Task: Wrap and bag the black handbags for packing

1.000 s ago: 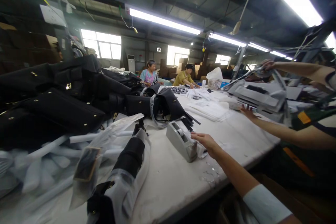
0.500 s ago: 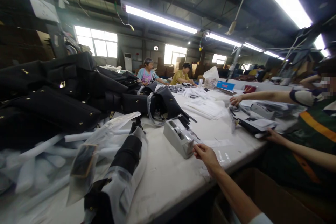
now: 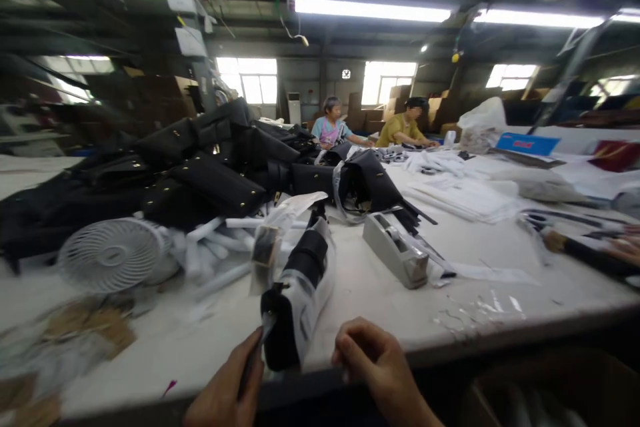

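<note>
A black bag in a clear plastic sleeve [image 3: 303,280] lies on the white table [image 3: 370,320], its near end at the front edge. My left hand [image 3: 227,387] pinches the sleeve's edge at that near end. My right hand [image 3: 373,363] is just right of the bag with its fingers curled into a pinch; what they hold is hidden. A grey tape dispenser [image 3: 395,250] stands beyond the right hand, a strip of tape trailing to its right.
A heap of black bags [image 3: 200,167] and white paper rolls [image 3: 220,243] fills the left. A small white fan [image 3: 111,255] lies at the left. Two people [image 3: 370,127] work at the far end. A co-worker's hand [image 3: 627,247] is at the right. A cardboard box [image 3: 550,387] sits below.
My view has swung left and down. My right hand has left the tape dispenser and come back to the table's front edge. My left hand has appeared, gripping the wrapped bag's end.
</note>
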`<state>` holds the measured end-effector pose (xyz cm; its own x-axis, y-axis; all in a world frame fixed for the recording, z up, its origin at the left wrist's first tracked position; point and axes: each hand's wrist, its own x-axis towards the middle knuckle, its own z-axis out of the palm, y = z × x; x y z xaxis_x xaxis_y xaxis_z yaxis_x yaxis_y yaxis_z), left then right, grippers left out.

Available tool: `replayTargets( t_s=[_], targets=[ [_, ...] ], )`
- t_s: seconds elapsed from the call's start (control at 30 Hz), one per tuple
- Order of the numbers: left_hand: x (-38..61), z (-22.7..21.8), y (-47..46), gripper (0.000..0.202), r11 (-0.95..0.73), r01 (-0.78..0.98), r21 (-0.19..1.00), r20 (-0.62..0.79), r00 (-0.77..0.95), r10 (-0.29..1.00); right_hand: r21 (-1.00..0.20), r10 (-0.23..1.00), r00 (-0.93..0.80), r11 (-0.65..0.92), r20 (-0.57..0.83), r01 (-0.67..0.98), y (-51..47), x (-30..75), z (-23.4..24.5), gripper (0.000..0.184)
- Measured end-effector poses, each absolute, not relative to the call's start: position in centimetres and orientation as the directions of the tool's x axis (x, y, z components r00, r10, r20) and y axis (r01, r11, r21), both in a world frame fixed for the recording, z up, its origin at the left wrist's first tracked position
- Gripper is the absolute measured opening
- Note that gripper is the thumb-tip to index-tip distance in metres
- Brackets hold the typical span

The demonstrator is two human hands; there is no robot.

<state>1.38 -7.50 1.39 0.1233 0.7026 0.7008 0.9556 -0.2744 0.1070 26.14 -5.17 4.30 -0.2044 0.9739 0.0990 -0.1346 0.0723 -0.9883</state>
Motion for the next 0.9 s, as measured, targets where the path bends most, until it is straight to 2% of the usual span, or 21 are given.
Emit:
replayTargets(
  t_s=[0.13,0.27,0.53,0.77,0.9],
  targets=[
    [1.5,1.9,-7.6,0.027,-0.269,0.959,0.092,0.676,0.139,0.723,-0.946,0.905,-0.407,-0.013,0.127,-0.325,-6.0,20.7,4.1,0.033],
    [1.6,1.9,-7.5,0.030,-0.323,0.940,0.110,0.678,0.167,0.715,-0.916,0.908,-0.380,0.010,0.177,-0.402,-5.3,17.8,4.5,0.032],
    [1.4,0.8,-7.2,0.029,-0.324,0.939,0.120,0.708,0.147,0.691,-0.955,0.963,-0.265,-0.029,0.053,-0.295,-3.7,16.2,4.3,0.039],
    [1.9,0.9,-7.3,0.033,-0.274,0.953,0.129,0.771,0.077,0.632,-0.969,0.967,-0.255,-0.035,0.029,-0.243,-3.3,16.1,4.5,0.041],
    [1.7,1.4,-7.1,0.043,-0.413,0.909,0.053,0.764,0.230,0.603,-0.973,0.967,-0.255,-0.044,0.017,-0.228,-3.3,16.0,4.5,0.041]
  ],
)
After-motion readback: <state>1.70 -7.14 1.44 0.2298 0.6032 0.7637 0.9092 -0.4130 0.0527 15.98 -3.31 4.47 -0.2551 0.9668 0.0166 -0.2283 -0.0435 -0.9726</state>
